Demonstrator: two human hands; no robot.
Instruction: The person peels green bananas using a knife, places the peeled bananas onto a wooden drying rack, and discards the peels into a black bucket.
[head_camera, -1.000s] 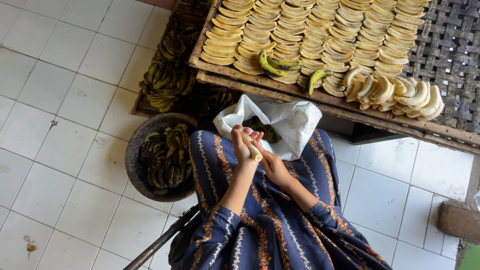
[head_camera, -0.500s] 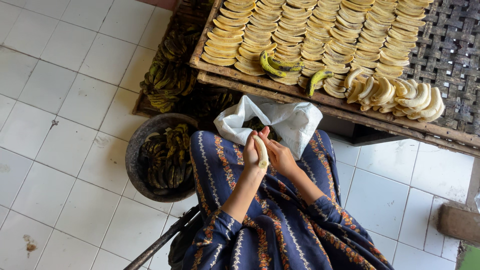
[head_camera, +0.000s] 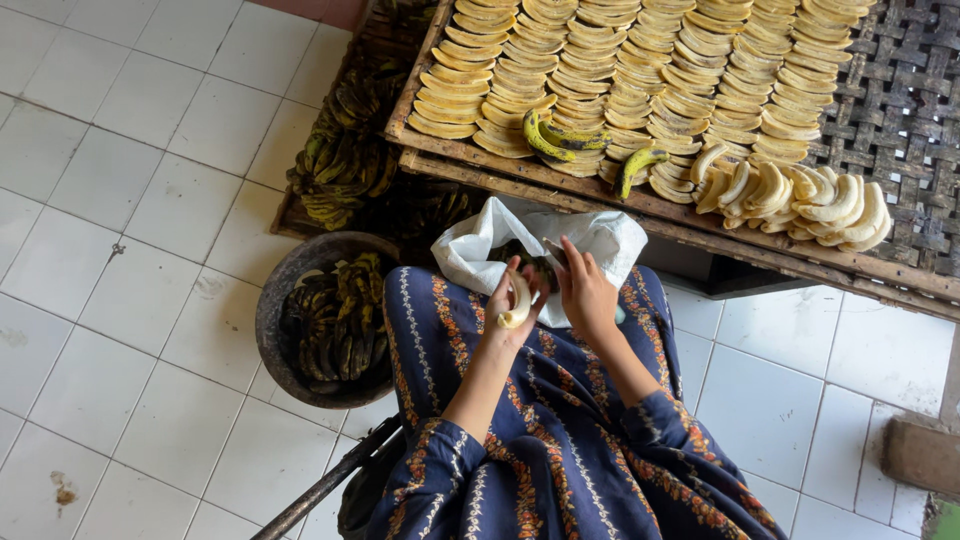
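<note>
My left hand wraps 1 peeled banana, soft and slick; light grip mid-length. Right hand half-curled, seemingly holding nothing.

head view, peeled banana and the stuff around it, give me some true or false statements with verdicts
1. The left hand holds a peeled banana. True.
2. The right hand grips a knife. False: no knife shows; it reaches at the white bag.
3. The round basket on the floor holds sliced pieces. False: it holds dark unpeeled bananas.
4. Slices lie in rows on the woven tray. True.
</note>
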